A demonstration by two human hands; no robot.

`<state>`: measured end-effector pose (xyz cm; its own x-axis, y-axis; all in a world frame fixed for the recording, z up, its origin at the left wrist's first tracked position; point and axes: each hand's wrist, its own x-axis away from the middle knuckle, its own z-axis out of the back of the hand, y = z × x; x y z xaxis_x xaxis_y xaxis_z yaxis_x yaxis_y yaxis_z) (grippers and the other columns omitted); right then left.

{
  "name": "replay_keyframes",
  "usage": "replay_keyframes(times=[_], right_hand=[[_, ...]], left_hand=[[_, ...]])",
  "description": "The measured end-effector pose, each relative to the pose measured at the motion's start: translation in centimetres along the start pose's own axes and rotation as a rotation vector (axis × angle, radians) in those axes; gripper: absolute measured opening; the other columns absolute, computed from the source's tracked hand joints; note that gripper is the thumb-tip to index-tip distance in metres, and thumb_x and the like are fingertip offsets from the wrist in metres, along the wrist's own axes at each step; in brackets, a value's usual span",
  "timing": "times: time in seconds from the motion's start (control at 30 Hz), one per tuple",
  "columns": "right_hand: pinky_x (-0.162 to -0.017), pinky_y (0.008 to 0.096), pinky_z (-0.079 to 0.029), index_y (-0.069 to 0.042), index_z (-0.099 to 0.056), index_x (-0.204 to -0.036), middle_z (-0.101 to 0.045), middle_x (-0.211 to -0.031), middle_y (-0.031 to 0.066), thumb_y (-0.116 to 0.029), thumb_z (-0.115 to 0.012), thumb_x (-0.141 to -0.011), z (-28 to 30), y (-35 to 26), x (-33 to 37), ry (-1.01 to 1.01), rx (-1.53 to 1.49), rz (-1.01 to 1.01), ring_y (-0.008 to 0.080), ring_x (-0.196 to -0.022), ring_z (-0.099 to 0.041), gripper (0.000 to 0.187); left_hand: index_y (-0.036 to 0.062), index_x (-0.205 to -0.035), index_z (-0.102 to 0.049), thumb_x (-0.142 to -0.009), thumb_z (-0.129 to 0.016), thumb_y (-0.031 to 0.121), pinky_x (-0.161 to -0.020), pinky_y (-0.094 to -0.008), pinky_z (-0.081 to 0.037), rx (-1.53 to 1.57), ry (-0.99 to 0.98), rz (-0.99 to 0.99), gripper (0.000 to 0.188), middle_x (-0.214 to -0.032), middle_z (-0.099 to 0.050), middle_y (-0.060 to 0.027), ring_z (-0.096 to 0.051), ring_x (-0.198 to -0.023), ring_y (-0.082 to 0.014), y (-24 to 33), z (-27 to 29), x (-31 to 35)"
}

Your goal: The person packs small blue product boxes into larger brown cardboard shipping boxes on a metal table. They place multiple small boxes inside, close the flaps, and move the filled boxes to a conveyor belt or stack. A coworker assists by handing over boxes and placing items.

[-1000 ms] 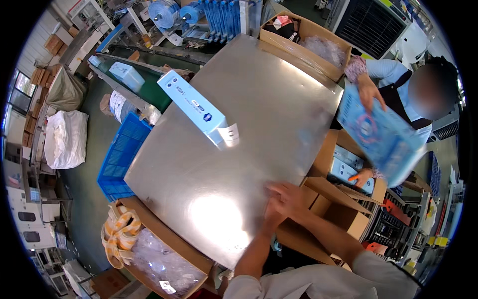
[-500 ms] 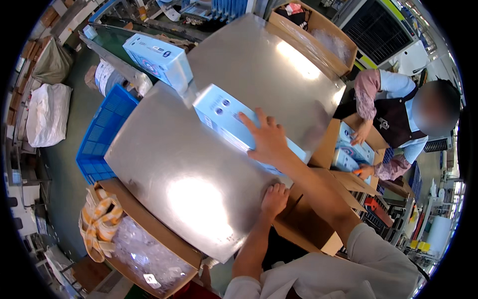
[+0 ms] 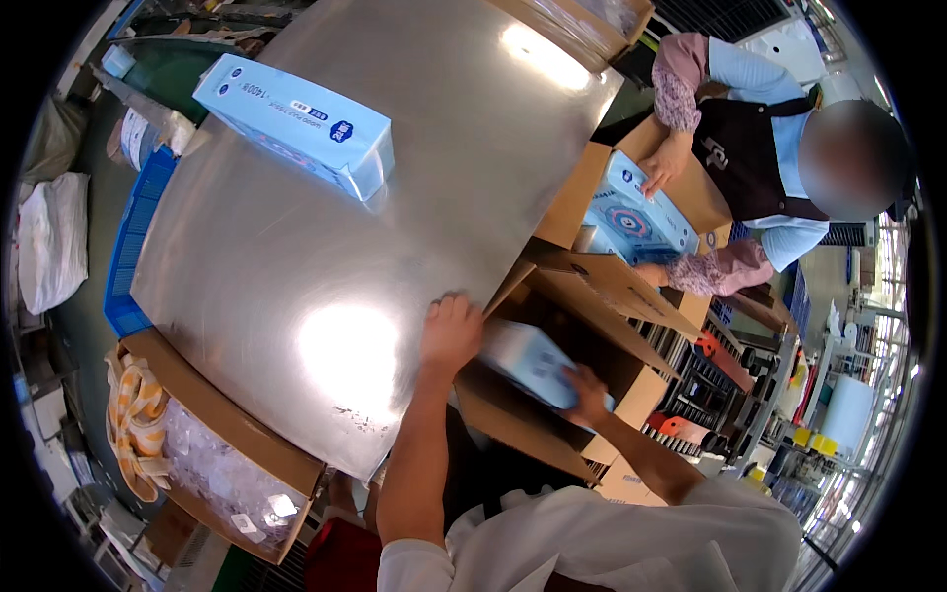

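My right hand (image 3: 589, 397) grips one end of a light blue tissue pack (image 3: 533, 361), blurred by motion, at the mouth of an open cardboard box (image 3: 621, 345). The pack tilts down into that box, beside the metal table. My left hand (image 3: 452, 331) rests on the table's edge next to a box flap, its fingers curled together; whether they hold the flap is hidden. Another light blue tissue pack (image 3: 296, 126) lies on the steel table (image 3: 266, 257) at the far left, apart from both hands.
To the right a co-worker's hands (image 3: 669, 163) are at a second carton (image 3: 567, 202) holding light blue packs. A blue plastic crate (image 3: 133, 257) stands left of the table. Near left is a carton (image 3: 222, 424) of clear plastic pieces, with a checked cloth (image 3: 136, 419) over its side.
My right hand has carried the tissue pack from the table to the near right, into the box's opening. The view has shifted; my left hand stays by the table's edge.
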<state>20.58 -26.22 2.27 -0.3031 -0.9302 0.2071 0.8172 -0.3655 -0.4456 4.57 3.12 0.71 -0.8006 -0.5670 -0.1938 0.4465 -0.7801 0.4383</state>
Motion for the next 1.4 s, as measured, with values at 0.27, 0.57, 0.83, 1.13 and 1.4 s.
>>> replay_keyframes(times=[0.27,0.57,0.83,1.13,1.4], right_hand=[[-0.076,0.041,-0.049,-0.01,-0.063,-0.096,-0.064,-0.085,0.016,-0.016,-0.06,-0.073,2.9,-9.0,-19.7,-1.175,0.204,0.057,0.0314,-0.087,-0.062,0.024],[-0.097,0.041,-0.043,-0.024,-0.032,-0.145,-0.035,-0.145,0.0201,-0.026,-0.076,-0.063,12.7,-34.1,-48.4,-0.165,0.137,0.125,0.0415,-0.121,-0.047,0.093],[-0.11,0.0441,-0.028,-0.014,-0.034,-0.143,-0.043,-0.139,0.0163,-0.016,-0.084,-0.059,17.6,-16.7,-25.7,-0.006,-0.34,0.496,0.0343,-0.127,-0.043,0.097],[-0.091,0.0504,-0.045,-0.021,-0.049,-0.134,-0.051,-0.124,0.0186,-0.017,-0.077,-0.051,-0.8,5.0,-0.4,0.043,0.133,-0.014,0.0418,-0.11,-0.051,0.087],[-0.081,0.0393,-0.049,-0.01,-0.063,-0.113,-0.066,-0.099,0.0156,-0.018,-0.066,-0.071,0.5,-2.1,-21.4,-1.194,0.112,0.178,0.0307,-0.097,-0.063,0.043]], left_hand=[[0.0113,-0.085,-0.06,-0.076,-0.061,0.017,-0.078,-0.0408,-0.043,0.042,-0.037,0.01,0.011,-0.091,-0.051,-0.0085,-0.053,-0.091,-0.0268,-0.3,-0.7,0.6],[0.0113,-0.083,-0.06,-0.077,-0.06,0.019,-0.078,-0.0402,-0.043,0.045,0.044,-0.079,0.01,-0.09,-0.053,-0.007,-0.052,-0.091,-0.025,0.2,-0.9,-0.4],[0.0084,-0.094,-0.063,-0.077,-0.063,0.024,-0.087,-0.045,-0.044,0.245,-0.066,0.221,0.023,-0.105,-0.058,-0.0118,-0.054,-0.101,-0.0314,-0.9,-2.6,2.5],[0.0068,-0.086,-0.059,-0.072,-0.064,0.016,-0.076,-0.0428,-0.044,0.0,0.015,-0.002,0.017,-0.093,-0.053,-0.0118,-0.054,-0.088,-0.0293,-0.4,-0.2,0.9],[0.0079,-0.084,-0.063,-0.074,-0.062,0.022,-0.078,-0.0424,-0.043,-0.002,-0.057,-0.035,0.017,-0.098,-0.055,-0.0113,-0.054,-0.091,-0.0278,-0.5,-0.8,0.9]])
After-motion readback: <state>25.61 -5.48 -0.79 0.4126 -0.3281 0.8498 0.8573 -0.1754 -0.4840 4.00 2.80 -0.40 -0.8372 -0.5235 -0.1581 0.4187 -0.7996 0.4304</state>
